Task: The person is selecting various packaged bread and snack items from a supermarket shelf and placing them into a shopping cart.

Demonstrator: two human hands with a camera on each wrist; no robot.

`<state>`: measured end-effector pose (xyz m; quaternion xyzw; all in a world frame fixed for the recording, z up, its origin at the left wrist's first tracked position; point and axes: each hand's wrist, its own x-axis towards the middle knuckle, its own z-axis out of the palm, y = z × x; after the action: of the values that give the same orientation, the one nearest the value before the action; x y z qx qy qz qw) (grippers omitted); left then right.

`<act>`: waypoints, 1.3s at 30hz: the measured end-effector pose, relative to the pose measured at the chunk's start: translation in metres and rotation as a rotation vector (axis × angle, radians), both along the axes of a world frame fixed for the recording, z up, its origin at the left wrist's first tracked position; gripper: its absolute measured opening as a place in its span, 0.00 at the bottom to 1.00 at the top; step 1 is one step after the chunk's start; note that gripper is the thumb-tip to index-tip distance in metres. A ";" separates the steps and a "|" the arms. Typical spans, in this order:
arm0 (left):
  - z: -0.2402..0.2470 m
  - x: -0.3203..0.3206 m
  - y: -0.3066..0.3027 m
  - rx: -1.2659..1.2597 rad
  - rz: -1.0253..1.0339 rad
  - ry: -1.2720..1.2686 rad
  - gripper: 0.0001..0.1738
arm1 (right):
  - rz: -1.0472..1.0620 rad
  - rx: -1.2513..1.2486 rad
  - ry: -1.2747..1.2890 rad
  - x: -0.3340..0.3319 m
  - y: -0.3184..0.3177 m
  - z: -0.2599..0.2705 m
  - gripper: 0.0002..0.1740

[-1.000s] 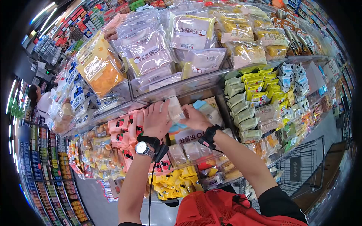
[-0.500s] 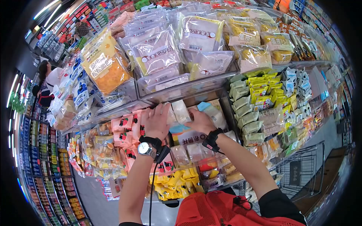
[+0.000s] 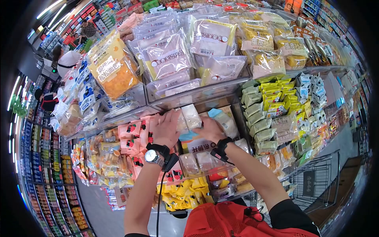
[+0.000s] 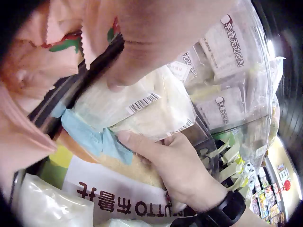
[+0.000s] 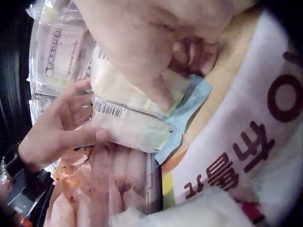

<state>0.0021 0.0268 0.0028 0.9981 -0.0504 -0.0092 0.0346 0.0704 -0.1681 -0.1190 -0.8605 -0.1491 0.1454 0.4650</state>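
Two white bread packs with blue ends lie side by side in a bin, between my hands. My left hand [image 3: 166, 128] is at the outer side of the left pack [image 5: 128, 130], its thumb on the wrapper and its fingers extended along the barcode end. My right hand [image 3: 210, 129] holds the other pack [image 3: 191, 116], thumb on top and fingers curled at its side. In the left wrist view, my left hand [image 4: 161, 33] covers part of the packs and my right hand [image 4: 177, 165] is beyond them. The right wrist view shows my right hand [image 5: 165, 33] above them.
Another blue-ended pack [image 3: 224, 120] lies right of my right hand. Under the packs is a printed sheet [image 3: 197, 145]. Pink packs [image 3: 130, 138] fill the left bin, green packs [image 3: 258, 128] the right. A clear divider [image 3: 197, 94] runs behind; a cart [image 3: 323, 177] stands at right.
The pack by my right hand has come more fully into view beside the left one. Both hands have shifted slightly rightward in the head view, whose framing has also moved.
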 end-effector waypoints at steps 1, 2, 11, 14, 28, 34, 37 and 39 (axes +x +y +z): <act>-0.003 -0.001 0.001 0.001 0.000 -0.001 0.48 | 0.022 -0.076 -0.108 0.000 0.001 0.001 0.31; -0.007 -0.002 0.001 -0.036 -0.003 -0.008 0.47 | 0.022 -0.075 -0.109 -0.001 0.001 0.002 0.31; 0.002 -0.004 -0.003 -0.025 -0.009 -0.012 0.46 | -0.006 -0.080 -0.103 -0.004 -0.003 0.004 0.33; 0.000 -0.006 -0.011 -0.002 -0.025 -0.034 0.47 | 0.035 -0.087 -0.067 -0.004 -0.005 0.015 0.33; -0.025 0.005 -0.046 -0.019 -0.235 -0.166 0.43 | -0.065 -0.203 -0.621 -0.040 -0.054 0.073 0.29; -0.038 0.015 -0.049 0.047 -0.178 -0.191 0.39 | -0.112 -0.605 -0.389 -0.028 -0.076 0.057 0.50; -0.044 0.015 -0.048 0.104 -0.215 -0.211 0.35 | -0.080 -0.576 -0.038 -0.020 -0.079 0.050 0.47; -0.043 0.016 -0.049 0.103 -0.202 -0.203 0.34 | -0.089 -0.505 -0.052 -0.017 -0.083 0.044 0.45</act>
<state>0.0178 -0.0219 -0.0400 0.9842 -0.1531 0.0858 -0.0231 0.0536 -0.2506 -0.0746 -0.9585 -0.0818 0.1349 0.2375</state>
